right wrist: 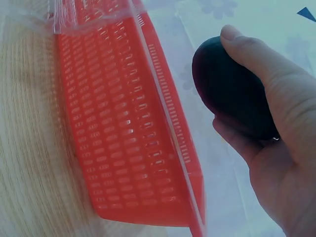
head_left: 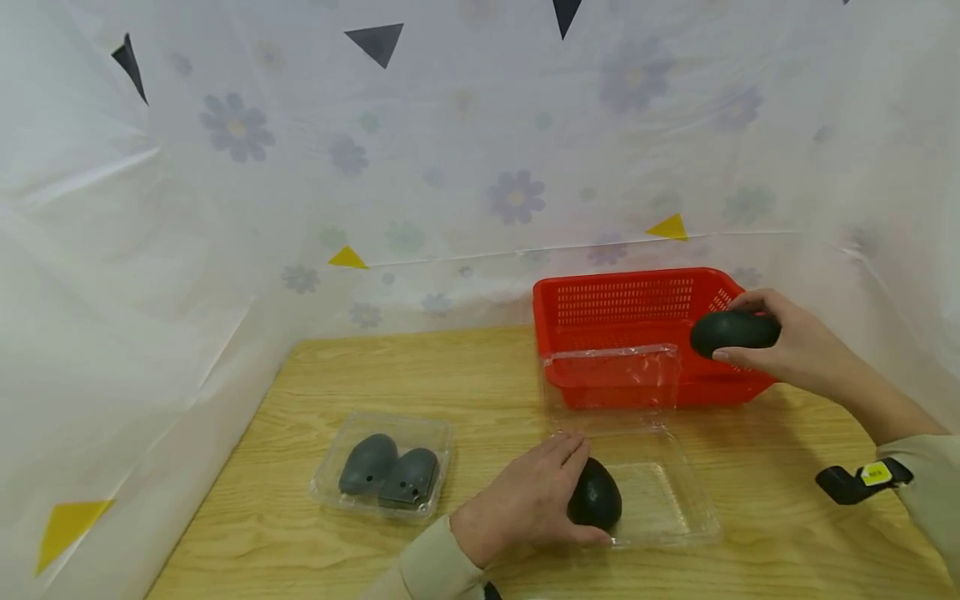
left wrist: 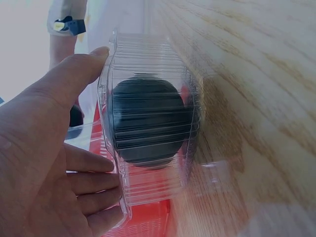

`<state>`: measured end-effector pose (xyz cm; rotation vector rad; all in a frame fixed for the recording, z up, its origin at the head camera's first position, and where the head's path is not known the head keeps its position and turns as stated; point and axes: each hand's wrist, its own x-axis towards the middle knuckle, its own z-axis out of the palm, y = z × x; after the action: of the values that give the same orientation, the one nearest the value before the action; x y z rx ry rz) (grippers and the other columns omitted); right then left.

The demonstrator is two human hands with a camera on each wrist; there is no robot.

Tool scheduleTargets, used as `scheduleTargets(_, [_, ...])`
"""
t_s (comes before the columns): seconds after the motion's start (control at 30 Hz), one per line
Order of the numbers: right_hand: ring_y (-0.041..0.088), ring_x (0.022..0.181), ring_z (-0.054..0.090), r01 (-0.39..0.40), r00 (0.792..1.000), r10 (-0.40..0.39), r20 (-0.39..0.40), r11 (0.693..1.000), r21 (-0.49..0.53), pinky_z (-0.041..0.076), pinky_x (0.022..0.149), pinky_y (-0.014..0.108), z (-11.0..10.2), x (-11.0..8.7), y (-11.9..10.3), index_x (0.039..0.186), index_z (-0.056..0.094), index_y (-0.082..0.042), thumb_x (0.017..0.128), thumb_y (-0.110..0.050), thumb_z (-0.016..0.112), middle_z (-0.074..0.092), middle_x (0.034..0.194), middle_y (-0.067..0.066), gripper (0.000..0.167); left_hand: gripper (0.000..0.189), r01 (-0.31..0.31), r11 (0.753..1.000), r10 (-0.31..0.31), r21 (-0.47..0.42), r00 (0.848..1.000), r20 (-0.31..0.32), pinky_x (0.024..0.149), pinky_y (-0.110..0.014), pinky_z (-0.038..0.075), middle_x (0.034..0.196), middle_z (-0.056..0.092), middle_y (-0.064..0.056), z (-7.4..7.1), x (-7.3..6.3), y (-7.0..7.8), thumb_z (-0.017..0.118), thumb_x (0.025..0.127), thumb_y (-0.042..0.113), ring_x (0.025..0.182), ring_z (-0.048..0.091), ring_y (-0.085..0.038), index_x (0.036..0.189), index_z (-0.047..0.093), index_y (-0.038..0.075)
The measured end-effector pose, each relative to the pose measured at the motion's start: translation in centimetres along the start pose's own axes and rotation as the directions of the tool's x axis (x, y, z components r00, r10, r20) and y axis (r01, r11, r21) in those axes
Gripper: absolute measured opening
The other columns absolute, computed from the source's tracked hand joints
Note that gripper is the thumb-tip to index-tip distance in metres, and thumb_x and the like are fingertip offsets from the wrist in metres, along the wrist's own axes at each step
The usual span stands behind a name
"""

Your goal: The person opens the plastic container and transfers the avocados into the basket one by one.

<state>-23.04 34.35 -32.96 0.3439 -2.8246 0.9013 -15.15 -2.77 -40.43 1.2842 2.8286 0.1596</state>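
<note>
My right hand (head_left: 802, 346) holds a dark green avocado (head_left: 731, 332) above the right side of the red basket, thumb and fingers around it. The right wrist view shows the same avocado (right wrist: 229, 89) beside the basket's rim. My left hand (head_left: 528, 500) grips the left edge of a clear plastic clamshell box (head_left: 693, 500), whose lid (head_left: 611, 383) stands raised before the basket. In the left wrist view, the thumb and fingertips lie along the box's rim (left wrist: 109, 118). A second dark avocado (head_left: 596, 496) lies inside the box at its left end, partly covered by my left hand.
The red perforated basket (head_left: 551, 325) stands at the back right of the wooden table (head_left: 397, 367). At left, another clear box (head_left: 326, 483) contains two dark grey-green rounded pieces (head_left: 370, 462) with small holes. Flower-patterned sheeting (head_left: 450, 192) surrounds the table's back and sides.
</note>
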Motion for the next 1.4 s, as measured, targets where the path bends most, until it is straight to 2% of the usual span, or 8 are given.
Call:
scheduleTargets(0.33, [0.039,0.099,0.056,-0.018,1.0,0.019,0.02,0.999,-0.036,0.049,0.069,0.032,1.2,2.0,1.7,0.129,0.043,-0.003,0.08,-0.041,0.083,0.056,0.118,0.025,0.074,0.102,0.006,1.0,-0.006,0.001,1.0,0.013,0.118,-0.028,0.033,0.158,0.037,-0.007,-0.1,-0.1,0.1,0.055,0.082,0.077,0.146,0.037,-0.018,0.154,0.035,0.007])
scheduleTargets(0.57, [0.037,0.098,0.056,-0.004,0.996,0.011,0.089,0.997,-0.083,0.048,0.072,0.034,1.8,3.3,2.8,0.125,0.045,0.001,0.079,-0.046,0.081,0.056,0.117,0.025,0.075,0.101,-0.013,1.0,0.013,0.023,1.0,-0.015,0.118,-0.028,0.033,0.157,0.039,-0.007,0.1,-0.1,0.0,0.054,0.083,0.077,0.145,0.038,-0.018,0.152,0.037,0.007])
scheduleTargets(0.77, [0.033,0.092,0.058,-0.011,0.987,0.033,0.157,0.99,-0.138,0.047,0.068,0.032,2.4,4.0,3.7,0.124,0.044,-0.002,0.079,-0.053,0.079,0.057,0.117,0.024,0.076,0.1,-0.027,0.999,0.028,0.031,0.999,-0.033,0.119,-0.027,0.033,0.157,0.039,-0.008,0.2,-0.1,-0.2,0.054,0.083,0.077,0.145,0.038,-0.018,0.152,0.038,0.006])
scheduleTargets(0.9, [0.03,0.091,0.057,0.007,0.98,0.02,0.199,0.991,-0.134,0.048,0.07,0.032,2.7,4.4,4.1,0.12,0.045,-0.001,0.08,-0.05,0.08,0.06,0.111,0.02,0.072,0.101,-0.019,0.999,0.019,0.033,1.0,-0.02,0.119,-0.027,0.033,0.157,0.039,-0.007,0.1,0.0,-0.2,0.054,0.083,0.078,0.145,0.039,-0.018,0.152,0.038,0.007])
scheduleTargets(1.17, [0.022,0.085,0.055,0.064,0.971,-0.016,0.238,0.978,-0.198,0.048,0.07,0.03,3.1,5.2,4.6,0.112,0.051,0.002,0.077,-0.048,0.082,0.063,0.099,0.012,0.068,0.1,-0.023,0.999,0.024,0.042,0.999,-0.026,0.119,-0.027,0.032,0.157,0.039,-0.007,0.1,0.0,-0.1,0.054,0.083,0.078,0.146,0.038,-0.018,0.152,0.037,0.007])
scheduleTargets(1.3, [0.021,0.083,0.054,0.045,0.959,0.024,0.282,0.97,-0.237,0.047,0.072,0.032,3.1,5.7,4.8,0.109,0.053,0.002,0.078,-0.049,0.08,0.061,0.095,0.009,0.066,0.101,-0.026,0.998,0.028,0.049,0.999,-0.034,0.119,-0.027,0.033,0.157,0.039,-0.008,0.1,0.0,-0.2,0.054,0.083,0.078,0.146,0.038,-0.018,0.152,0.038,0.006])
scheduleTargets(1.4, [0.023,0.084,0.056,0.024,0.933,0.068,0.353,0.968,-0.25,0.051,0.076,0.039,2.9,5.9,4.8,0.105,0.056,0.002,0.082,-0.044,0.078,0.063,0.095,0.01,0.056,0.101,-0.023,0.999,0.025,0.048,0.999,-0.027,0.119,-0.027,0.032,0.157,0.039,-0.007,0.1,0.0,-0.1,0.054,0.082,0.078,0.146,0.038,-0.018,0.152,0.038,0.007])
